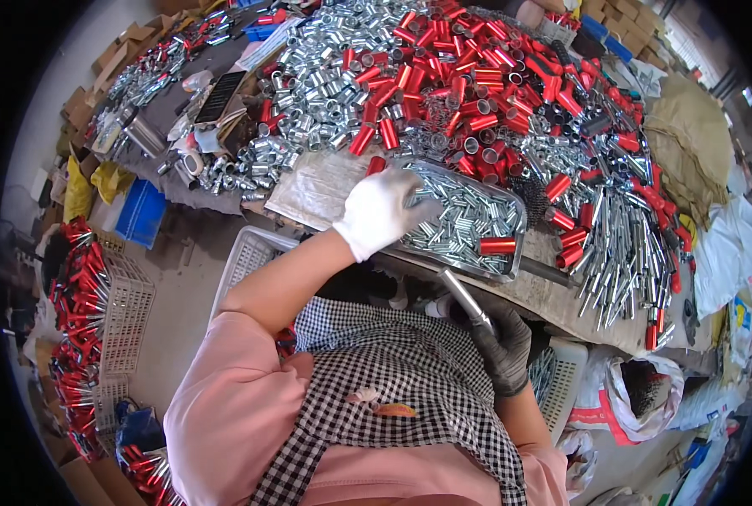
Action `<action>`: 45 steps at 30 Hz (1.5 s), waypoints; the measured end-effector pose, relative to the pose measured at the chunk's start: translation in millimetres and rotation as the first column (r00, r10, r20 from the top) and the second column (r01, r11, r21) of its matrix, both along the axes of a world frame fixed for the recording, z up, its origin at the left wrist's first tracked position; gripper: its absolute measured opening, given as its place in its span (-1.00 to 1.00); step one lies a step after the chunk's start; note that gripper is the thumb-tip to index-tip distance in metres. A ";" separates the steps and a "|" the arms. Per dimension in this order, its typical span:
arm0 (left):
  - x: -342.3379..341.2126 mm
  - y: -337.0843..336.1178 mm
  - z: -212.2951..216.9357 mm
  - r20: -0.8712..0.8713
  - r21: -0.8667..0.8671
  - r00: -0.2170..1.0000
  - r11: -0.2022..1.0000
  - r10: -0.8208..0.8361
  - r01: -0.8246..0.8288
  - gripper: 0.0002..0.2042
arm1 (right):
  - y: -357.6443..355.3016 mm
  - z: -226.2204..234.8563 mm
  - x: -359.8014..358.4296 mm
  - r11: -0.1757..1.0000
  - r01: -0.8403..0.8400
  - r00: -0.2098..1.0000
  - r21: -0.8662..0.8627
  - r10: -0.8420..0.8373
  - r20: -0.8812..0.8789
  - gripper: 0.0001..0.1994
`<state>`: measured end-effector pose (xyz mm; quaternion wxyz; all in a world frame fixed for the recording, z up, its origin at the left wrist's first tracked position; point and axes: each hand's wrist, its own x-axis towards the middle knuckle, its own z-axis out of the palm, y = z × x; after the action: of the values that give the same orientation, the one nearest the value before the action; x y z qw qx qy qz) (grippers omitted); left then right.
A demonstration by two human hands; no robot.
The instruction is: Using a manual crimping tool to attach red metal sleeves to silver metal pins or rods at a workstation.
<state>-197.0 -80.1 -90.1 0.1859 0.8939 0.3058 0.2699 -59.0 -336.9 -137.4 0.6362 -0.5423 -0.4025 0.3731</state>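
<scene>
My left hand, in a white glove, reaches over the left end of a metal tray. Its thumb and fingers are curved and apart, with nothing visible between them. Small silvery metal pins fill the tray, and a red metal sleeve lies on top of them near its front right. Below the tray, close to my apron, my right hand wears a dark glove. It is closed round the lower end of a shiny metal tube, which tilts up and to the left.
Heaped behind the tray are silvery collars and red sleeves. Long metal rods lie to the right on the bench. Crates of red-handled parts stand at left; a white sack stands at lower right.
</scene>
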 end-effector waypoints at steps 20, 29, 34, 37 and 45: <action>69.5 186.2 45.5 0.329 0.482 0.942 0.869 -0.060 -0.113 -0.81 | -2.6 10.6 6.6 0.986 0.153 0.984 -0.065 -0.158 -0.088 -0.55; 68.4 212.3 41.9 0.826 -0.402 0.488 0.901 0.282 0.160 -0.87 | 6.7 3.1 7.1 0.983 0.180 0.975 -0.038 -0.184 -0.127 -0.51; 69.8 175.0 -28.7 0.168 0.067 0.963 0.977 -0.211 0.202 -0.62 | 9.9 5.7 2.3 0.983 0.180 0.957 -0.036 -0.184 -0.223 -0.52; 60.7 163.9 -29.2 -0.173 0.213 0.954 0.936 -0.244 0.278 -0.55 | 9.8 5.2 2.6 0.986 0.162 0.950 -0.037 -0.166 -0.264 -0.53; 61.1 164.4 13.6 -0.090 -0.561 0.916 0.779 -0.392 0.278 -0.66 | 19.7 6.0 -0.1 0.982 0.176 0.927 -0.068 -0.189 -0.325 -0.63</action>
<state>-135.9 84.4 -76.5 0.4419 0.8682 0.2215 0.0439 -59.1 -317.3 -131.4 0.7162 -0.5190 -0.2313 0.4052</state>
